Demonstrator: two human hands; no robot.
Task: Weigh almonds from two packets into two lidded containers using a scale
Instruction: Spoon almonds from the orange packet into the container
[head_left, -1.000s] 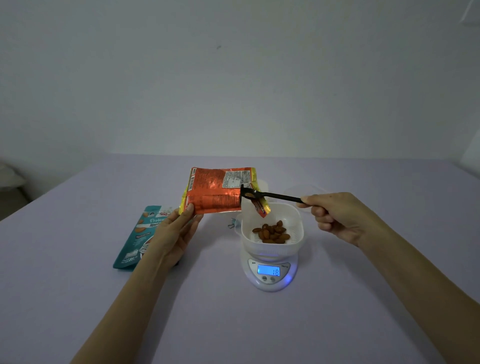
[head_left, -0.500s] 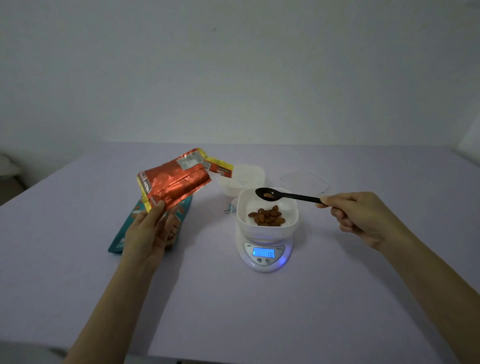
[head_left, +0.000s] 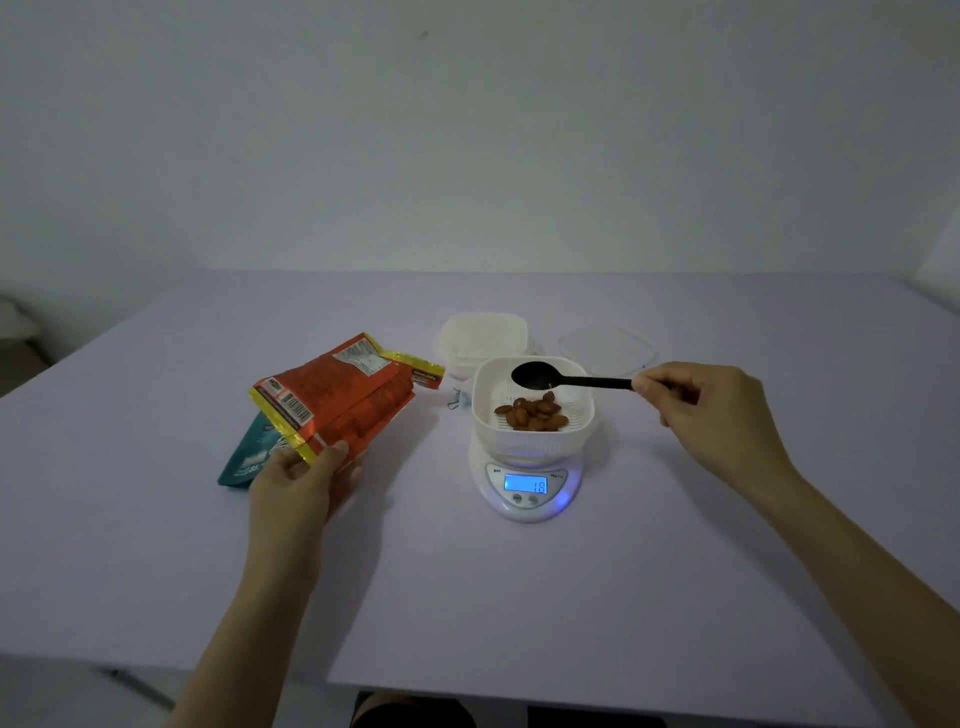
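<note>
Since the earlier frame, the black plastic spoon (head_left: 540, 375), pinched in the right hand (head_left: 711, 410), emptied over the white square container (head_left: 533, 415) on the round white digital scale (head_left: 527, 486). Left hand (head_left: 301, 480) grips the orange foil almond packet (head_left: 345, 400) left of it. Add small scoops; let the reading settle.

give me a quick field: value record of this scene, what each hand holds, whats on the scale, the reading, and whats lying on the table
left hand: holds orange packet, tilted, above the table
right hand: holds black spoon by its handle end, bowl over the container, looks empty
scale: carries white container, open, with almonds inside
display: lit blue, reads 18
teal packet: flat on the table, partly behind the left hand
second container: behind the scale, lid on
loose lid: clear, behind the scale, right of the second container
</note>
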